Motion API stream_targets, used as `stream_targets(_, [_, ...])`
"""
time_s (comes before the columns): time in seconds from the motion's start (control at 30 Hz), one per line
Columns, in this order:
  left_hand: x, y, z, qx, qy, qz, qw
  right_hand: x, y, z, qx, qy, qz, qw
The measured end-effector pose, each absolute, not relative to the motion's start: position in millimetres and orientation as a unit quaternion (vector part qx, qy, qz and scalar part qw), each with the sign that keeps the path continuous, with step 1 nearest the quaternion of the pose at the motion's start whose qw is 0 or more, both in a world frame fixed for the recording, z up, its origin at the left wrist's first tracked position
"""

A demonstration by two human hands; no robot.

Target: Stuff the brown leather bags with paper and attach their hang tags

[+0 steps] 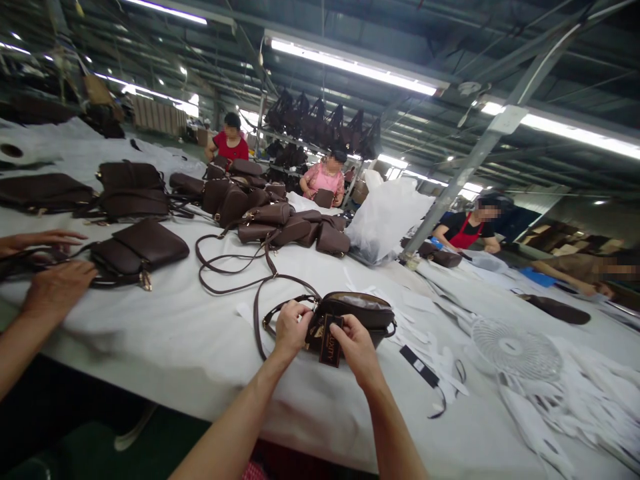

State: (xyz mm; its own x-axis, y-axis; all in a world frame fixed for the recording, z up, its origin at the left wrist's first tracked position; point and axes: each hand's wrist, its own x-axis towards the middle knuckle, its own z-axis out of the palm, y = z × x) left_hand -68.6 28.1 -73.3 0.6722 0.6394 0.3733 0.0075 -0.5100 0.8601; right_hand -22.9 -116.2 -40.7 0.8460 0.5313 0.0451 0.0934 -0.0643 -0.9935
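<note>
A small dark brown handbag [361, 311] lies on the white table [170, 340] in front of me, its long strap [235, 283] looping off to the left. My left hand [291, 328] is closed on the bag's left end by the strap ring. My right hand [356, 345] pinches a dark hang tag [331, 341] with gold lettering against the bag's front. Both hands touch the bag.
Another person's two hands [55, 283] rest at the left by a brown bag [135, 250]. Several more brown bags [270, 220] are piled further back. A plastic sack [385, 217], a small white fan [517, 350], loose tags [420, 365] and white paper lie to the right. Other workers sit beyond.
</note>
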Motion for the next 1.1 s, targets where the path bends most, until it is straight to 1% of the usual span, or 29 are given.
stream_targets(0.13, [-75.7,32.8,-70.5,0.753,0.177,0.312,0.552,-28.4,-107.3,-39.6,-0.624,-0.189,0.244,0.717])
stream_targets(0.23, [-78.4,34.3,-70.4,0.738,0.172,0.288,0.585,-30.2,-101.8,-37.6,-0.605,-0.158,0.243,0.742])
stream_targets(0.3, [-79.1,34.4,-71.7,0.734,0.166,0.279,0.597,-30.0,-98.8,-35.3,-0.619,-0.145,0.233,0.736])
stream_targets(0.37, [-79.7,33.7,-72.8,0.743,0.158,0.268,0.593,-28.8,-95.7,-33.4,-0.644,-0.148,0.226,0.716])
stream_targets(0.47, [-81.7,31.4,-72.2,0.773,0.154,0.268,0.553,-25.6,-90.7,-34.3,-0.679,-0.168,0.2,0.687])
stream_targets(0.57, [-84.4,29.2,-70.3,0.798,0.156,0.273,0.514,-21.5,-87.0,-39.3,-0.699,-0.179,0.167,0.672])
stream_targets(0.63, [-85.6,29.2,-69.7,0.802,0.151,0.271,0.511,-19.4,-86.7,-42.1,-0.709,-0.181,0.155,0.664])
stream_targets(0.7, [-86.1,30.6,-70.4,0.785,0.138,0.268,0.541,-18.2,-88.3,-42.9,-0.708,-0.183,0.159,0.663])
stream_targets(0.87, [-85.4,35.7,-77.1,0.694,0.129,0.223,0.672,-18.7,-93.8,-39.3,-0.674,-0.181,0.215,0.683])
stream_targets(1.1, [-85.7,34.1,-82.7,0.621,0.156,0.182,0.746,-19.9,-93.2,-39.6,-0.67,-0.179,0.224,0.685])
